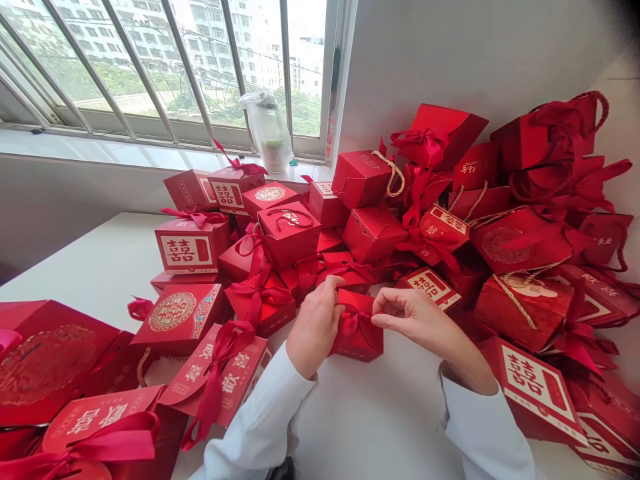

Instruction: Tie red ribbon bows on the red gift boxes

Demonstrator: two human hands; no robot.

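Observation:
A small red gift box [358, 340] with a red satin ribbon bow [356, 319] sits on the white table [370, 413] between my hands. My left hand [315, 327] pinches the ribbon at the box's upper left corner. My right hand [415, 321] comes in from the right, its thumb and forefinger closed on the right side of the bow. White shirt sleeves [260, 413] cover both forearms. The box's underside is hidden, and my fingers partly cover the ribbon.
Many red gift boxes and bags with ribbons, rope handles and double-happiness labels are heaped around my hands, mostly ahead and to both sides. Behind them are a barred window [165, 67] and a plastic bag [267, 130] on the sill.

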